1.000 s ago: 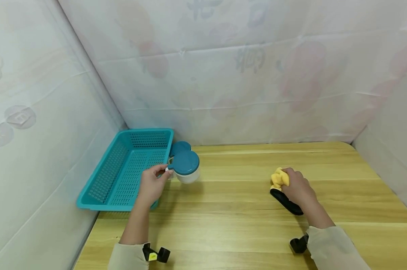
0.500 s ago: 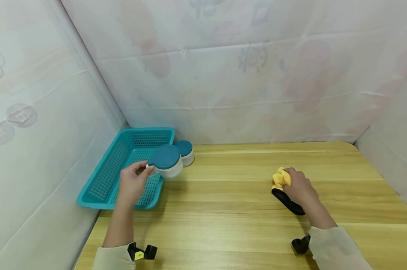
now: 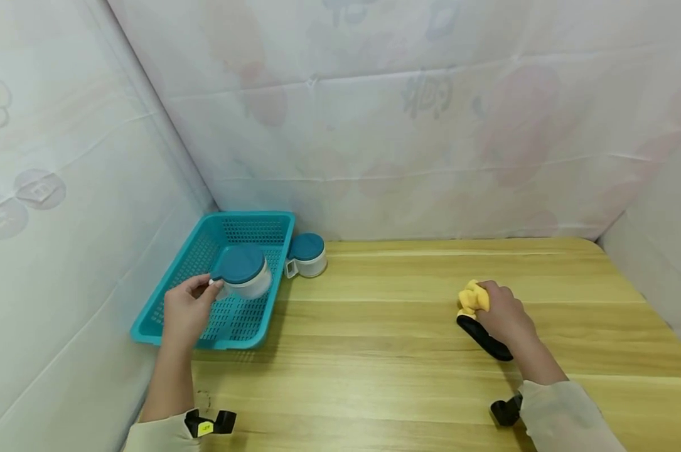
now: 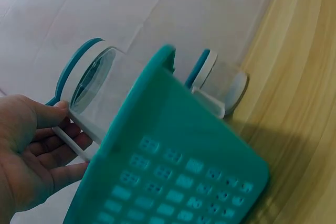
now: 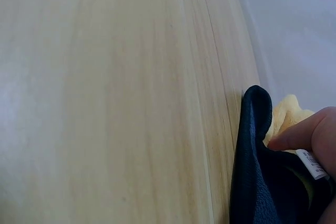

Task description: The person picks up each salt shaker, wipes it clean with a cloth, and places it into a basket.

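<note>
My left hand (image 3: 187,311) pinches the handle of a clear seasoning jar (image 3: 252,284) with a blue lid. In the head view the jar overlaps the inside of the turquoise basket (image 3: 265,317); in the left wrist view the basket's wall hides the jar's lower part. A second, similar jar (image 3: 311,266) stands on the table beside the basket, its handle toward the basket. At the right, my right hand (image 3: 504,314) grips a bunched, soft yellow piece (image 3: 472,299) with a black, leathery-looking part (image 3: 483,339) and a white label (image 5: 312,164).
The basket stands at the table's left side, near the corner of the cloth walls. The wooden table (image 3: 374,351) reaches back to the rear wall (image 3: 385,157). Black wrist cameras sit at the left cuff (image 3: 210,424) and right cuff (image 3: 506,411).
My left hand has carried the jar leftward from beside the basket to over it, leaving the second jar fully visible. The right hand keeps its hold, nearly still.
</note>
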Tool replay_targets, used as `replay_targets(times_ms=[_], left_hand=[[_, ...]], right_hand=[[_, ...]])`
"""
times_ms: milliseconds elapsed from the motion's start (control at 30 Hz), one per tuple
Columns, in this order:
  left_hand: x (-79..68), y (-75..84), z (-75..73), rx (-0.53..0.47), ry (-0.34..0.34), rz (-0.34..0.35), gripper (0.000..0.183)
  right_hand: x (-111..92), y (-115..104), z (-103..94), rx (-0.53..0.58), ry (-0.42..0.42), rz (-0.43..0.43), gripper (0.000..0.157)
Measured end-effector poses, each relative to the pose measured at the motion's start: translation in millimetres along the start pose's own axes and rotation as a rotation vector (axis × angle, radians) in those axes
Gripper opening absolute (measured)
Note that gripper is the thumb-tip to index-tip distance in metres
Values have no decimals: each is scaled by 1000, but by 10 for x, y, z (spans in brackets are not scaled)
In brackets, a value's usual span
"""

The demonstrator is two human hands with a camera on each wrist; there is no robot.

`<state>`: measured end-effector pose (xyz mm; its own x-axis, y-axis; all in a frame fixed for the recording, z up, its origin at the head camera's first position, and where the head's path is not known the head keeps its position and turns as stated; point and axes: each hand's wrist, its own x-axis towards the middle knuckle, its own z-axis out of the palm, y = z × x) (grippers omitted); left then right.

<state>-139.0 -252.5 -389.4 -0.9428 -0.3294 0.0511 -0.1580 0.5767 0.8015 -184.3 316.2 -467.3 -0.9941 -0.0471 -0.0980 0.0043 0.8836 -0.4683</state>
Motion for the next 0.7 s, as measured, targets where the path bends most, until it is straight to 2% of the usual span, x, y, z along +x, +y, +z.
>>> replay_targets(times_ms=[400,533,700], left_hand=[[59,-270,-207,45,15,-24,55],[87,-331,-252,67,11,-50,57],[126,-400,-275,49,28,-94,56]], right_hand=[[6,-24,-21,0,9,-13,60],[5,-30,-18,3,7,-13,60],[-9,-29,-7,-2,-1,5,59]])
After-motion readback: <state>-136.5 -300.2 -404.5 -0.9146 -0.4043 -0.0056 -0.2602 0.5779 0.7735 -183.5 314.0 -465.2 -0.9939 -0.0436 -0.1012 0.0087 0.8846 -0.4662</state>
